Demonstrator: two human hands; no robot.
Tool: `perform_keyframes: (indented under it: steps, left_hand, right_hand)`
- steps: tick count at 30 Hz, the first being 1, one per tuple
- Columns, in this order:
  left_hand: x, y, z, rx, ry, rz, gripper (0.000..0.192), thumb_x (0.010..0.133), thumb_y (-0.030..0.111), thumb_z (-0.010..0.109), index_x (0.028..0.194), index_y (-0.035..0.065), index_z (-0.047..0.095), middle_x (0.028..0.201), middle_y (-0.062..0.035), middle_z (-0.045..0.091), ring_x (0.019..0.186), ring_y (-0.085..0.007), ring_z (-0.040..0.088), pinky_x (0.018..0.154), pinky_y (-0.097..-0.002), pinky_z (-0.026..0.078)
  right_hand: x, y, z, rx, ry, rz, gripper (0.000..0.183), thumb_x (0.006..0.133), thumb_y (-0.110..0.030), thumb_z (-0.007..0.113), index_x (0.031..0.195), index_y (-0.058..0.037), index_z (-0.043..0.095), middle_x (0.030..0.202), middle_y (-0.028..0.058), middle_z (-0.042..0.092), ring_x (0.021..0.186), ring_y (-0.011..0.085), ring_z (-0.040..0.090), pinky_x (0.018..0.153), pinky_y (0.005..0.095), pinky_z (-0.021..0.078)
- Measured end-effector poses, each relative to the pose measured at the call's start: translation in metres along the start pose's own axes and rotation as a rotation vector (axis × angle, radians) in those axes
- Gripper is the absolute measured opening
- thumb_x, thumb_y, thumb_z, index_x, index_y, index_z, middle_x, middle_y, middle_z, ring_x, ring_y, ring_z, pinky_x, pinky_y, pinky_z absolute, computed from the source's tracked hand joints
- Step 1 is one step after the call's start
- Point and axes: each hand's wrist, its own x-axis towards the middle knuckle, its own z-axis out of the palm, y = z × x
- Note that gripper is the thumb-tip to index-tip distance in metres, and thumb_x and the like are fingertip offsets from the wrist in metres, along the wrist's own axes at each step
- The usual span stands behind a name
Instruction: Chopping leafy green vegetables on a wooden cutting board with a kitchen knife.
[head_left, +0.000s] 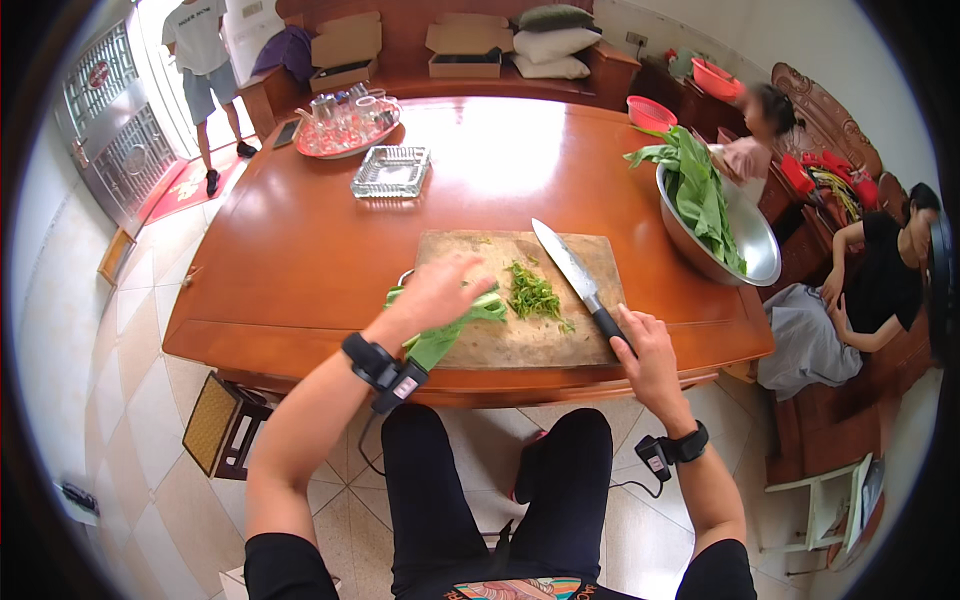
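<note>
A wooden cutting board (480, 352) lies on the table before me, with a small heap of chopped greens (532, 292) near its middle. My left hand (442, 292), slightly blurred, is over whole leafy greens (436, 343) at the board's left side, its fingers apart; whether it touches them is unclear. The kitchen knife (566, 259) rests on the board's right part, blade pointing away and to the left. Around its black handle are the fingers of my right hand (649, 352). Larger leaves (701, 199) hang over a steel basin (761, 240) at the table's right.
On the wooden table (277, 247) stand a glass ashtray (391, 172), a tray of glassware (349, 150) and a red plastic basket (651, 114). Two people are at the right, one seated; another person stands by the door. A stool (210, 424) is at the lower left.
</note>
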Motion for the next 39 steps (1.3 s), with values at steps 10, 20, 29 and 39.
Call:
perform_keyframes:
  steps: [10,20,29,39]
  left_hand:
    - [0.066,-0.012,0.047,0.236,-0.161,-0.038,0.059,0.108,0.037,0.040,0.153,-0.0018,0.038,0.160,-0.0230,0.035,0.151,-0.0375,0.029,0.122,-0.0536,0.026]
    - [0.002,0.005,0.019,0.131,0.017,0.154,0.038,0.098,0.026,0.063,0.128,0.0044,0.065,0.128,-0.0210,0.065,0.121,-0.0388,0.059,0.103,-0.0457,0.047]
    - [-0.028,-0.019,0.037,0.210,0.191,0.140,0.032,0.086,0.009,0.070,0.117,0.0069,0.065,0.108,-0.0168,0.069,0.108,-0.0368,0.063,0.090,-0.0467,0.051]
    - [-0.010,-0.017,0.029,0.558,0.471,0.340,0.019,0.082,0.003,0.061,0.100,0.0085,0.065,0.096,-0.0085,0.065,0.096,-0.0286,0.065,0.082,-0.0408,0.053]
  right_hand:
    - [0.020,-0.006,-0.019,0.115,-0.104,0.139,0.046,0.098,-0.018,0.064,0.139,-0.0012,0.057,0.119,0.0154,0.066,0.114,0.0319,0.058,0.101,0.0400,0.0451]
    - [-0.007,-0.001,-0.010,0.088,-0.126,0.066,0.047,0.094,-0.022,0.068,0.136,-0.0012,0.059,0.121,0.0180,0.065,0.112,0.0364,0.058,0.099,0.0425,0.0465]
    - [-0.007,-0.011,-0.007,0.068,-0.139,0.021,0.054,0.093,-0.024,0.069,0.141,-0.0032,0.055,0.122,0.0174,0.063,0.113,0.0370,0.056,0.099,0.0443,0.0459]
    - [-0.011,-0.006,0.008,-0.021,-0.103,-0.013,0.058,0.090,-0.023,0.072,0.142,-0.0051,0.054,0.127,0.0169,0.062,0.115,0.0372,0.057,0.098,0.0463,0.0467]
